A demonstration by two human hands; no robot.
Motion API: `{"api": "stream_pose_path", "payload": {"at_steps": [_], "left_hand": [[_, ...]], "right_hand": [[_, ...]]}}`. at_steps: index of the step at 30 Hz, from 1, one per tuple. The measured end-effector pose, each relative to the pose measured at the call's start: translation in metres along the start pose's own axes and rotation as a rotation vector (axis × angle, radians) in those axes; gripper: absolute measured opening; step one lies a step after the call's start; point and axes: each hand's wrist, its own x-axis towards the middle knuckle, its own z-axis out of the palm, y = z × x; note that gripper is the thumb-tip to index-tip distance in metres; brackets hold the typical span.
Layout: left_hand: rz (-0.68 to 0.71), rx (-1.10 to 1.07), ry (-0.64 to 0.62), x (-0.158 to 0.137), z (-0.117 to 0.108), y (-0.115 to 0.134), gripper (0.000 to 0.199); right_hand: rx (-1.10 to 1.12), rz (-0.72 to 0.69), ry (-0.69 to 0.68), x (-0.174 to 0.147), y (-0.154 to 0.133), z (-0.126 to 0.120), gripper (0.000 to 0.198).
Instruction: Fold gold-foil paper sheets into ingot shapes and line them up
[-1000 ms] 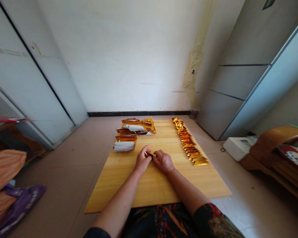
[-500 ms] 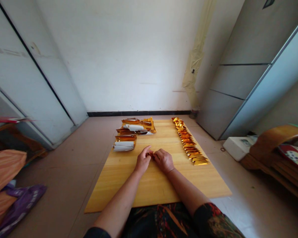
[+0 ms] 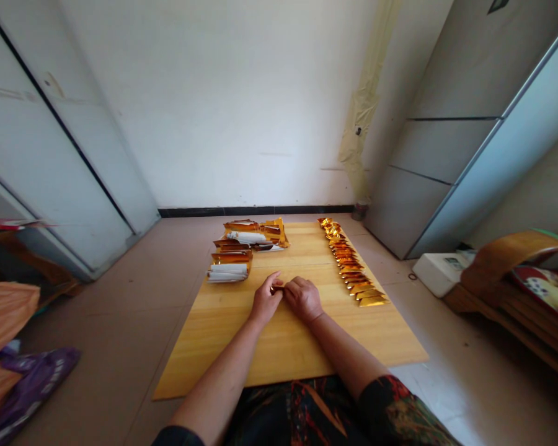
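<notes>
Foil piece [image 3: 277, 288], and our left hand [image 3: 263, 301] and right hand [image 3: 304, 300] pinch it mid-board! Outward we've open wooden board [image 3: 363, 341] either side, wrapper stacks [image 3: 233, 256] along its left edge, gold packets [image 3: 351, 271] lining its right.

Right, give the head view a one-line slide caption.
Hands hold a small shiny piece at a wooden board bearing a row of gold packets.

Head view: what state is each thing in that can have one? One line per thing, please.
Left hand: pinching the foil piece
Right hand: pinching the foil piece
Foil piece: held, mostly hidden by fingers
Gold packets: lined up, overlapping
Gold and white stacks: loosely piled
Board: lying flat
Fridge: doors closed
Purple bag: crumpled
</notes>
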Motion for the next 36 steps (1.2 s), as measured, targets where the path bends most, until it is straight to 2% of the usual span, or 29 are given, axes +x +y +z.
{"api": "stream_pose_path", "payload": {"at_steps": [6, 10, 13, 17, 21, 23, 26, 29, 36], "left_hand": [[-0.018, -0.048, -0.026, -0.006, -0.006, 0.009, 0.062], [-0.022, -0.129, -0.055, -0.009, -0.010, 0.011, 0.066], [-0.043, -0.144, -0.054, -0.008, -0.012, 0.010, 0.063], [-0.042, -0.119, -0.052, -0.007, -0.010, 0.008, 0.058], [-0.029, -0.084, -0.071, -0.006, -0.009, 0.007, 0.056], [-0.024, -0.060, -0.080, -0.006, -0.010, 0.007, 0.055], [-0.023, -0.026, -0.089, -0.005, -0.011, 0.006, 0.055], [-0.022, -0.011, -0.091, -0.006, -0.012, 0.006, 0.054], [-0.013, -0.005, -0.087, -0.006, -0.012, 0.008, 0.050]], "right_hand": [[-0.066, 0.011, 0.025, 0.003, 0.001, -0.016, 0.019], [-0.120, -0.025, 0.078, -0.011, 0.012, -0.044, 0.020], [-0.131, -0.086, 0.108, -0.037, 0.032, -0.078, 0.022], [-0.208, -0.121, 0.130, -0.088, 0.072, -0.127, 0.024], [-0.317, -0.083, 0.092, -0.140, 0.107, -0.157, 0.023], [-0.347, -0.046, 0.050, -0.157, 0.118, -0.161, 0.023], [-0.374, -0.006, 0.034, -0.166, 0.125, -0.159, 0.023], [-0.417, 0.040, 0.042, -0.160, 0.125, -0.152, 0.024], [-0.481, 0.189, -0.114, -0.147, 0.120, -0.146, 0.025]]}}
